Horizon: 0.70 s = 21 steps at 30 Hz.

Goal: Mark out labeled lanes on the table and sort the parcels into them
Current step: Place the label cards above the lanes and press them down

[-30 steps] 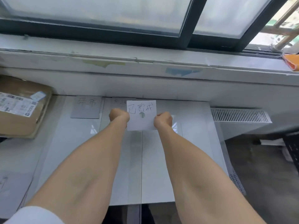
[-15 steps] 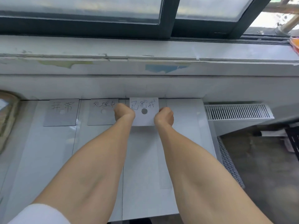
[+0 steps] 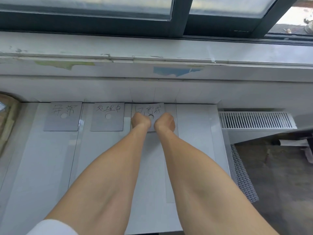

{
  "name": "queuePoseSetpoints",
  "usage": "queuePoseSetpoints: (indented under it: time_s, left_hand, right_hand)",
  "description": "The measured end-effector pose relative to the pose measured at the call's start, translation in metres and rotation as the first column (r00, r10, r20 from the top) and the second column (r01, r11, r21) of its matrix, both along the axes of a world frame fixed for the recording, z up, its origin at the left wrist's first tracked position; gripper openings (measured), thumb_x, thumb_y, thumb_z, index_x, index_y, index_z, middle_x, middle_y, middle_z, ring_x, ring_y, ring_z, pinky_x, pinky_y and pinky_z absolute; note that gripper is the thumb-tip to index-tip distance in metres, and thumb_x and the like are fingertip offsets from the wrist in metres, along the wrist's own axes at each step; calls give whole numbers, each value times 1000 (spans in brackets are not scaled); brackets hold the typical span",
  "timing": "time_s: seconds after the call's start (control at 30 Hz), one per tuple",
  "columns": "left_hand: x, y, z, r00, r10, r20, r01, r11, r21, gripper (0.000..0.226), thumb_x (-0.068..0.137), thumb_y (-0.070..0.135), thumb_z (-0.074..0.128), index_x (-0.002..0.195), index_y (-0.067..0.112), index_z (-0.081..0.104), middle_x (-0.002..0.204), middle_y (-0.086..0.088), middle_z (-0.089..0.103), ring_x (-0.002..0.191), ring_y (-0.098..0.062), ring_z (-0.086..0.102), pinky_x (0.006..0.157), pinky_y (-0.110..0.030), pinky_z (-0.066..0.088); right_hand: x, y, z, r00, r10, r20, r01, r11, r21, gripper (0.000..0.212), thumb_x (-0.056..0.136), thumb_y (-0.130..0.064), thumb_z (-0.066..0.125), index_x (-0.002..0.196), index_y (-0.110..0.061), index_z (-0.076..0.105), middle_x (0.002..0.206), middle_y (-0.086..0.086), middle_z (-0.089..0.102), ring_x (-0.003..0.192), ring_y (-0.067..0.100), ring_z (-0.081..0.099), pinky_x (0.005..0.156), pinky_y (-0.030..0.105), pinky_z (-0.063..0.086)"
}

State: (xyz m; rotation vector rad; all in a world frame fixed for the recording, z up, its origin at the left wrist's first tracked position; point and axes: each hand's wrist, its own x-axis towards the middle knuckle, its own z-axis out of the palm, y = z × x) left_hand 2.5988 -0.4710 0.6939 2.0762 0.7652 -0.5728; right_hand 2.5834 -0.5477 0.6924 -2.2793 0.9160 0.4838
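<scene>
Three handwritten paper labels lie in a row at the far end of the white table (image 3: 194,141). The left label (image 3: 62,116) and the middle label (image 3: 107,117) lie flat, each heading a lane bounded by thin lines. The third label (image 3: 152,110) rests at the head of the lane to their right. My left hand (image 3: 141,120) and my right hand (image 3: 165,122) are closed on its lower corners and press it against the table. The hands cover the label's lower part.
A brown cardboard parcel (image 3: 7,119) shows at the left edge. The wall and window sill (image 3: 152,53) rise right behind the labels. A white vent grille (image 3: 255,120) and a mesh panel (image 3: 242,173) stand right of the table, above a grey floor.
Both hands carried the third label forward from mid-air down onto the table beside the middle label. The view has shifted right, so the parcel is nearly out of sight.
</scene>
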Motion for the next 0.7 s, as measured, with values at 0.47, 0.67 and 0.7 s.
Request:
queuePoseSetpoints:
  time_s: [0.47, 0.67, 0.7]
  left_hand:
    - [-8, 3, 10, 952, -279, 122, 271, 959, 81, 54, 91, -7, 35, 138, 14, 51, 145, -10, 47, 126, -30, 50, 101, -36, 44]
    - [-6, 38, 50, 753, -626, 205, 476, 732, 488, 38, 87, -4, 44, 118, 10, 60, 123, -16, 56, 113, -33, 52, 83, -36, 40]
    - [-6, 51, 54, 728, -666, 165, 494, 676, 547, 40, 87, -3, 46, 124, 10, 57, 126, -15, 54, 118, -33, 49, 89, -36, 39]
  right_hand:
    - [-8, 7, 7, 979, 203, 21, -198, 972, -130, 30, 87, -1, 53, 115, -4, 60, 119, 13, 60, 109, 30, 59, 90, 37, 50]
    - [-6, 24, 45, 831, 556, -3, -514, 767, -384, 34, 89, -6, 54, 123, -8, 55, 126, 13, 55, 118, 29, 53, 94, 34, 42]
    - [-7, 31, 51, 812, 583, -1, -533, 742, -405, 36, 90, -6, 55, 126, -8, 53, 128, 13, 54, 120, 29, 51, 96, 34, 41]
